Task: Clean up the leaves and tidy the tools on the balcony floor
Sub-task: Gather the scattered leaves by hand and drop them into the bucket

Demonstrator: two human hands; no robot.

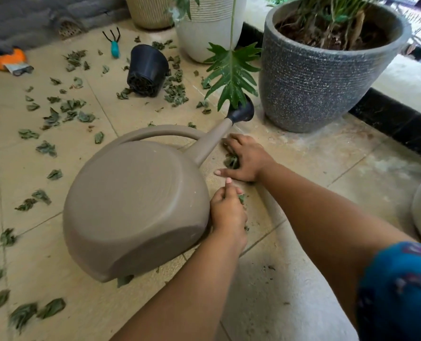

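Beige floor tiles [290, 279]; hands [229, 212] gather seemingly crumpled leaves [231, 161].

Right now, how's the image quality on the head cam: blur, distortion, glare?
Head view: wide-angle bowing curves the floor tiles toward the edges; leaves at lower left and the blue sleeve are smeared; centre is sharper, watering can and both hands readable. Soft daylight, faint shadows, background at upper right washed out.

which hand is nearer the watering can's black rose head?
Right. The right hand lies on the floor just below the rose head, beside the spout; the left hand is lower, by the can's base.
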